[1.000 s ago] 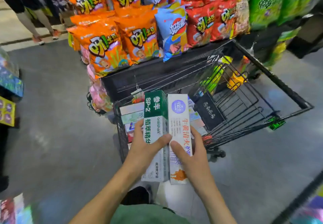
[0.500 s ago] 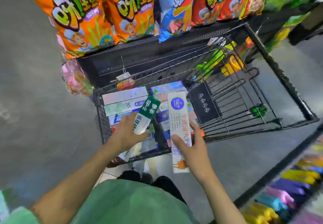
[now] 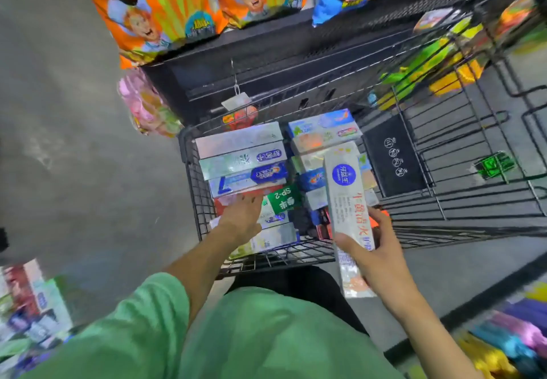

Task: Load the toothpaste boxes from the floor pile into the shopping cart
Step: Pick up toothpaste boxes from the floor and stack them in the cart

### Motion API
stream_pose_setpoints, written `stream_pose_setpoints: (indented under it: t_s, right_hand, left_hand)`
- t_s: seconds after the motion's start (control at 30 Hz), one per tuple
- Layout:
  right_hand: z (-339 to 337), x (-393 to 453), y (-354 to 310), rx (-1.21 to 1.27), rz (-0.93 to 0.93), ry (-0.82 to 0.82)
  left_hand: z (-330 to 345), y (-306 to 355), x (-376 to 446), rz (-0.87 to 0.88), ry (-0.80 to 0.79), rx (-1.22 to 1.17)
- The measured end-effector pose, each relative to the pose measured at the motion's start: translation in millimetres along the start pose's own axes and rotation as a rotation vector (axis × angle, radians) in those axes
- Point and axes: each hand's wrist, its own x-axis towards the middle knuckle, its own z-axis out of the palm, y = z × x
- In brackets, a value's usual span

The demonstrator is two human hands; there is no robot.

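The right hand [image 3: 381, 257] grips a long white toothpaste box [image 3: 347, 201] by its lower half, angled over the shopping cart [image 3: 189, 171]. The left hand [image 3: 241, 219], fingers spread flat, rests on a green-ended box [image 3: 282, 201] lying on the stacked boxes [image 3: 241, 153] inside. This looks like the placing step; next, the white box needs a free slot in the right-hand stack. Blurred boxes [image 3: 38, 304] remain on the floor [image 3: 74, 112].

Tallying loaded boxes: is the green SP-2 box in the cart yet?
In: the green SP-2 box lies on the stacked boxes inside the cart.
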Motion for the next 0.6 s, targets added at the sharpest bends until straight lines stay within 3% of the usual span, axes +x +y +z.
stream_pose_setpoints:
  t_s: [0.33,0.47,0.6]
  right_hand:
    - [1.5,37.9,18.8,-0.073,0.005,-0.066]
    - [7.1,45.4,22.9,-0.092,-0.002,-0.098]
    - [16.4,50.5,20.8,-0.153,-0.001,-0.163]
  left_hand:
    - [18.7,-23.7,34.0,-0.04,0.118,0.175]
    - [22.0,-28.1,26.5,-0.153,0.305,0.219]
    - [22.6,-29.6,19.1,-0.248,0.282,0.216]
